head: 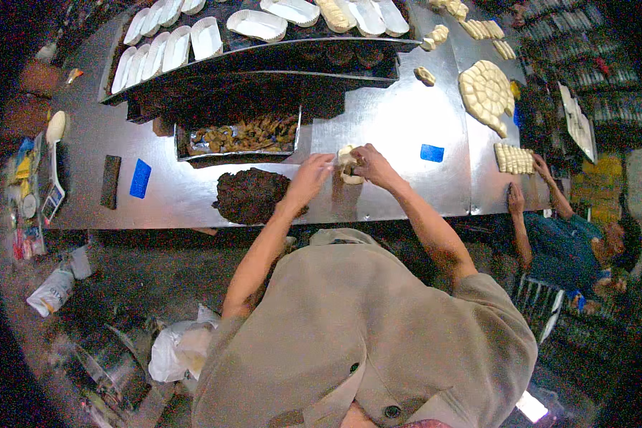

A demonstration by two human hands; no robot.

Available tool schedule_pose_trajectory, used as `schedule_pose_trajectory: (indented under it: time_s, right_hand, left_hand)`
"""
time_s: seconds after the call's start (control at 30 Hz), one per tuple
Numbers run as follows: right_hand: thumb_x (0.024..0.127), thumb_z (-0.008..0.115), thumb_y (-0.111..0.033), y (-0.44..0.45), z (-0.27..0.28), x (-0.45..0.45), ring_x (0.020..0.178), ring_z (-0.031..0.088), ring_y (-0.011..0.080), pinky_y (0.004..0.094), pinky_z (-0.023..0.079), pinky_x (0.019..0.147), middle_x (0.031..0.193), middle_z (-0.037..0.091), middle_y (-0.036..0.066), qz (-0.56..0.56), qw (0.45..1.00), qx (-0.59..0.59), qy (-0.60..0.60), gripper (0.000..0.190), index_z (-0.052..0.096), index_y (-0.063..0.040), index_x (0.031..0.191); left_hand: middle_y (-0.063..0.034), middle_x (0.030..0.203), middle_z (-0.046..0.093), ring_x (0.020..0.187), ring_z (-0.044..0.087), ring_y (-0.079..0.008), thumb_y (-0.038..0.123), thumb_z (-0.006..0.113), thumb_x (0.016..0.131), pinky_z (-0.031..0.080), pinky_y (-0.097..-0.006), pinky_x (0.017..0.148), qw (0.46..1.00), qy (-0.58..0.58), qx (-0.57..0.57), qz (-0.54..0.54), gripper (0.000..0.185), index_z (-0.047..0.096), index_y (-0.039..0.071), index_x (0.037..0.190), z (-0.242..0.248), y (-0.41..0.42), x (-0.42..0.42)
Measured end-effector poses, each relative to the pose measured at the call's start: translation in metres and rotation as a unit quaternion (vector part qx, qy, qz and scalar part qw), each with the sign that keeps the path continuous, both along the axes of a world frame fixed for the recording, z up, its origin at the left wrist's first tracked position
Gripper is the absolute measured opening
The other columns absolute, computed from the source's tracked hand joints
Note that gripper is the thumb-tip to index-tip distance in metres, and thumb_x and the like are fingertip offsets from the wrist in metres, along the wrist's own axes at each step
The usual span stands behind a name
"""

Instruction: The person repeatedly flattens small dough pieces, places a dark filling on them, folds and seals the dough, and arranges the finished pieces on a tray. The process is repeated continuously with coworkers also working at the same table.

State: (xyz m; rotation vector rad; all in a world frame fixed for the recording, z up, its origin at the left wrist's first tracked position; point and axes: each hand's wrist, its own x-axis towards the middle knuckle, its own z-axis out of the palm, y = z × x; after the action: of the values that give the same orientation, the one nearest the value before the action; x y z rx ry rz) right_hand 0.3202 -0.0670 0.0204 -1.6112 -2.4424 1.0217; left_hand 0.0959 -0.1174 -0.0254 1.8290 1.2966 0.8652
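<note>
A small piece of pale dough (348,158) lies on the metal table before me, with a dark lump, perhaps filling, on it. My right hand (375,167) grips the dough from the right, its fingers bent over the top and partly hiding it. Just left of the dough is my left hand (315,174), fingers loosely spread and holding nothing. A large mound of dark brown paste (251,195) sits left of that hand, partly behind my forearm. Beyond it, a metal tray (298,131) holds brown, crumbly pieces of food.
A raised black tray (208,64) bears white paper liners (257,25), one with dough. Blue scrapers (432,153) lie on the steel table (385,203). To the right are a scored dough round (487,93) and dough rows (514,158), touched by a co-worker's hand (540,167).
</note>
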Motion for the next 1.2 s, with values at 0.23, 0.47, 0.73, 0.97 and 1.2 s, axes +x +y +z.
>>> schedule_pose_trajectory:
  time_s: [0.23, 0.47, 0.73, 0.97, 1.2]
  right_hand:
    - [0.088, 0.073, -0.009, -0.008, -0.049, 0.052, 0.085, 0.062, 0.0166, 0.0308, 0.055, 0.073, 0.096, 0.063, 0.007, -0.208, 0.957, -0.019, 0.201, 0.025, 0.064, -0.002, 0.111]
    - [0.090, 0.071, -0.007, -0.031, -0.053, 0.059, 0.087, 0.066, 0.0164, 0.0301, 0.055, 0.072, 0.099, 0.063, 0.007, -0.230, 0.894, -0.144, 0.357, 0.018, 0.062, -0.001, 0.104]
    - [0.078, 0.080, -0.008, -0.051, -0.070, 0.028, 0.093, 0.058, 0.0337, 0.0408, 0.049, 0.080, 0.096, 0.056, 0.013, -0.121, 0.971, 0.082, 0.190, 0.030, 0.060, -0.003, 0.100]
    - [0.080, 0.079, -0.008, -0.047, -0.062, 0.033, 0.096, 0.057, 0.0333, 0.0420, 0.049, 0.081, 0.104, 0.053, 0.014, -0.123, 0.975, 0.082, 0.165, 0.040, 0.059, -0.006, 0.115]
    - [0.082, 0.076, -0.006, -0.052, -0.057, 0.033, 0.096, 0.057, 0.0326, 0.0416, 0.049, 0.083, 0.105, 0.055, 0.014, -0.125, 0.964, 0.093, 0.218, 0.043, 0.055, -0.005, 0.120]
  left_hand:
    - [-0.0144, 0.110, 0.061, 0.099, 0.063, -0.0329, 0.019, 0.071, 0.088, 0.051, -0.0419, 0.087, 0.999, 0.028, -0.006, -0.020, 0.034, 0.068, 0.009, 0.120, -0.045, 0.022, 0.059]
    - [-0.0113, 0.106, 0.060, 0.089, 0.065, -0.0263, 0.015, 0.072, 0.086, 0.054, -0.0355, 0.082, 0.995, 0.046, -0.052, -0.067, 0.033, 0.070, 0.009, 0.119, -0.033, 0.031, 0.046]
    - [-0.0124, 0.112, 0.060, 0.096, 0.064, -0.0257, 0.012, 0.067, 0.089, 0.053, -0.0354, 0.087, 0.993, -0.011, -0.070, -0.094, 0.035, 0.067, 0.007, 0.123, -0.040, 0.024, 0.037]
    - [-0.0139, 0.108, 0.060, 0.099, 0.061, -0.0312, 0.013, 0.067, 0.089, 0.050, -0.0395, 0.088, 0.995, 0.014, 0.032, -0.095, 0.021, 0.067, 0.005, 0.109, -0.025, 0.023, 0.047]
    - [-0.0132, 0.100, 0.062, 0.098, 0.059, -0.0338, 0.016, 0.068, 0.090, 0.048, -0.0429, 0.087, 0.979, 0.055, 0.097, -0.169, 0.022, 0.065, 0.005, 0.108, -0.024, 0.043, 0.045]
